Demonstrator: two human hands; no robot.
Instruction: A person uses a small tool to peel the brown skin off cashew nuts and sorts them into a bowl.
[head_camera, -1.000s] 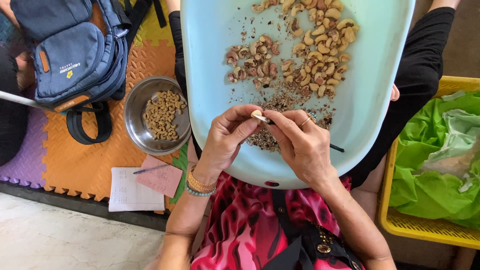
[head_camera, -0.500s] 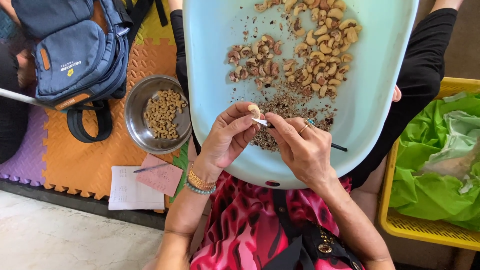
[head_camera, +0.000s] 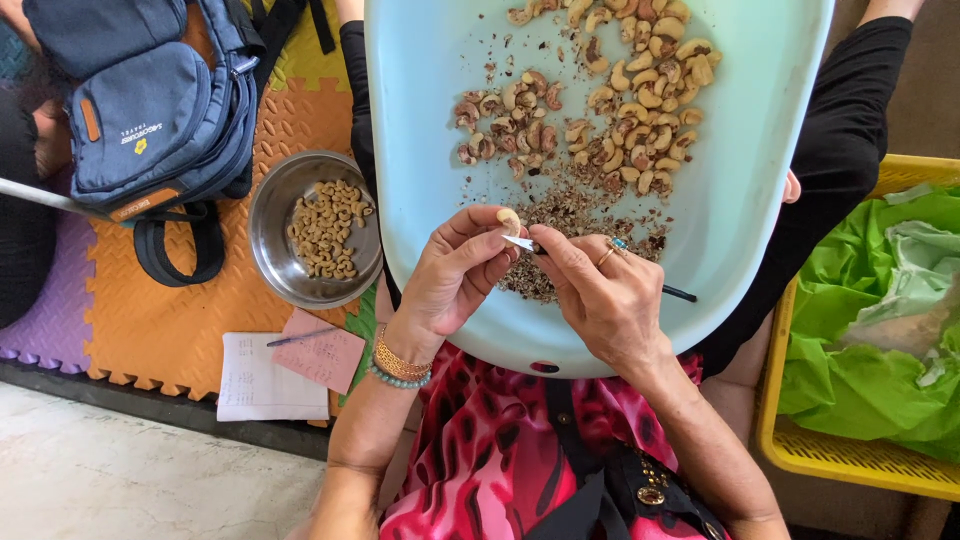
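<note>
- Foam floor mats (head_camera: 190, 330) in orange and purple are seen beneath a pale blue tray (head_camera: 760, 180) held over the lap.
- One cashew nut (head_camera: 509, 220) is pinched closed in the left hand (head_camera: 450, 275), above the tray's near edge.
- A small knife (head_camera: 560, 255) is gripped in the right hand (head_camera: 600, 295), its blade touching the nut.
- The nut is judged light, hard and brittle; it is best held by its curved sides.

I count 1 pale blue tray (head_camera: 760, 200), 1 steel bowl (head_camera: 275, 250), 1 blue backpack (head_camera: 150, 110), 1 yellow crate (head_camera: 790, 440), 2 paper sheets (head_camera: 255, 385), approx. 3 foam mats (head_camera: 180, 320).
</note>
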